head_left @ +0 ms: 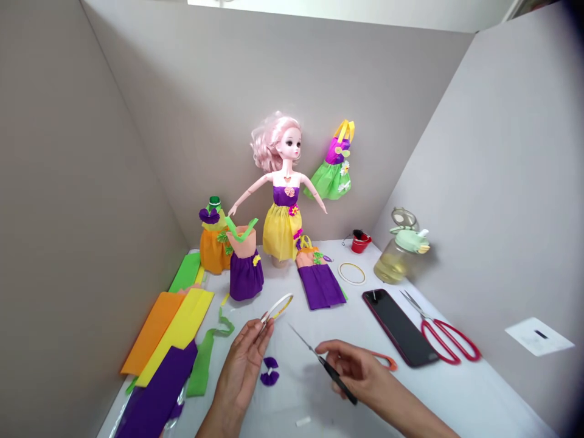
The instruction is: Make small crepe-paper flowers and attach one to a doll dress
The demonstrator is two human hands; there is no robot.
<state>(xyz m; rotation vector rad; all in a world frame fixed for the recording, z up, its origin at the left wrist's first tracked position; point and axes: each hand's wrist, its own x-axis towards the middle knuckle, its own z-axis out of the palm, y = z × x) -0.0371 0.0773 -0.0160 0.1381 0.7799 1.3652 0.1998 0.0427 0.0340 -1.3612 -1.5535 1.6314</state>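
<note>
My left hand [241, 359] pinches a narrow roll of white tape [276, 308] between fingers and thumb, with a yellow inner ring showing. My right hand [345, 370] grips a slim black-handled craft knife [335, 378], its thin metal point [296, 333] aimed toward the tape and apart from it. Between my hands, a small purple crepe-paper bow [269, 371] lies on the white table [292, 401]. An orange curved piece [387, 361] sits just beyond my right fingers. A tiny white scrap [303, 421] lies nearer me.
A pink-haired doll [283, 188] in a purple and yellow dress stands at the back among several paper dresses. Crepe-paper sheets [159, 347] lie at left. A phone [400, 327], red-handled scissors [444, 333], a glass jar [400, 252] and grey walls [497, 182] surround the table.
</note>
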